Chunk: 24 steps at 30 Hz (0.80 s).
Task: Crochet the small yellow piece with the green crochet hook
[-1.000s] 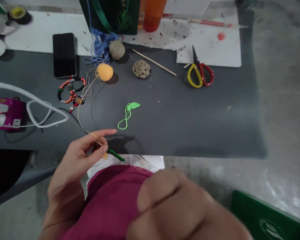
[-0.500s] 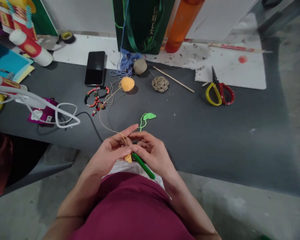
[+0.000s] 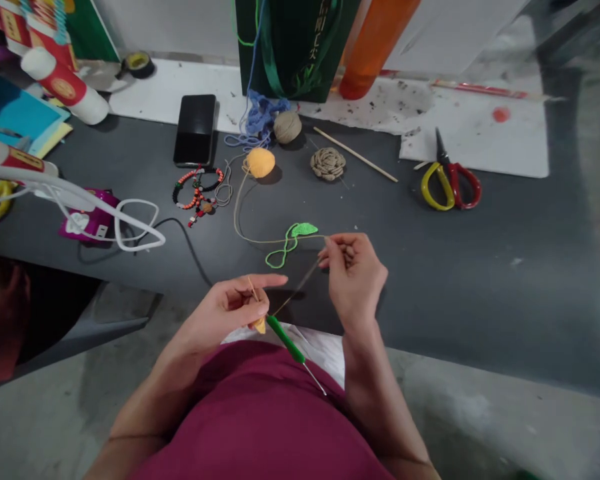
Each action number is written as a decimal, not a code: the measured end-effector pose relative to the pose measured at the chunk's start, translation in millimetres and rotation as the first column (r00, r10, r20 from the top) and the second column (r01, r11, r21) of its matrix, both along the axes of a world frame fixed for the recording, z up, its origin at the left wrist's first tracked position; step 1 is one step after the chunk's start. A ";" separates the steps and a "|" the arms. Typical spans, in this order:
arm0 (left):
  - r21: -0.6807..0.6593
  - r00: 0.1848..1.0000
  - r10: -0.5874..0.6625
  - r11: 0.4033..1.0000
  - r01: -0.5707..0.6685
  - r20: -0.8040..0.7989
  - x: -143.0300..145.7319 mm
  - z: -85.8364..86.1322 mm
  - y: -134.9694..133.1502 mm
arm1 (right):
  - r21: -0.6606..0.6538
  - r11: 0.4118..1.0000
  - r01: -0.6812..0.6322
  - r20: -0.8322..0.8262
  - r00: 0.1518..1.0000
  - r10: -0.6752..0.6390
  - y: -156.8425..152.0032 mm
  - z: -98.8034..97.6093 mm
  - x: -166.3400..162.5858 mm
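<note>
My left hand [image 3: 229, 313] pinches a small yellow crocheted piece [image 3: 259, 325] and a green-handled crochet hook [image 3: 286, 340] near the table's front edge. My right hand [image 3: 354, 277] is up and to the right, its fingertips pinching a tan yarn [image 3: 275, 240]. That yarn runs across the dark table toward an orange yarn ball [image 3: 260, 163], and a thin strand stretches between my hands. A green crocheted strip [image 3: 285, 243] lies just left of my right hand, under the yarn.
Red-and-yellow-handled scissors [image 3: 450, 180] lie at the right on white paper. A black phone [image 3: 195, 130], beaded bracelets [image 3: 197, 190], a tan yarn ball [image 3: 287, 127] and a coiled tan rosette [image 3: 327, 163] sit farther back. A white cable [image 3: 80, 197] loops at the left.
My right hand has moved away from my left, up and to the right, stretching the strand between them. My left hand stays in place with the hook and yellow piece.
</note>
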<state>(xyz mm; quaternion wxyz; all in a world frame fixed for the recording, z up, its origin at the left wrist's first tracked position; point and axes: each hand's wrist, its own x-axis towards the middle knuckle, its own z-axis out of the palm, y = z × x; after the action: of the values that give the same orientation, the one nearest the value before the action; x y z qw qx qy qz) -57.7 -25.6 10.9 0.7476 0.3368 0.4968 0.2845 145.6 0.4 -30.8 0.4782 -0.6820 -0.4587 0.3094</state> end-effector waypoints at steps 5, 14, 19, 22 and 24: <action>0.042 0.973 0.166 0.984 -0.174 0.158 10.3 3.1 3.0 | 0.132 0.907 -0.400 0.213 0.905 0.368 -24.3 4.9 8.9; 0.155 0.953 0.215 0.956 -0.250 0.212 39.5 -7.7 11.3 | 0.304 0.935 -0.181 -0.371 0.882 0.291 -53.3 -0.3 -22.0; 0.144 0.973 0.162 0.972 -0.186 0.165 40.7 -5.3 11.3 | 0.250 0.965 -0.082 -0.500 0.842 0.201 -48.6 -2.6 -27.3; 0.111 0.975 0.133 0.982 -0.155 0.179 39.4 -5.1 11.5 | 0.223 0.974 -0.034 -0.587 0.793 0.162 -47.0 -2.9 -27.7; 0.101 0.973 0.113 0.986 -0.136 0.203 39.0 -7.1 11.8 | 0.223 0.974 -0.044 -0.608 0.775 0.174 -46.1 -3.9 -26.5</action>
<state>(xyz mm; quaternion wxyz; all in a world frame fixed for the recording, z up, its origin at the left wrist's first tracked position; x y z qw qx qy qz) -18.6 -13.7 3.8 0.7533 0.3173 0.4234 0.3906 119.1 -45.7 -34.7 0.6488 -0.4628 -0.3420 0.4979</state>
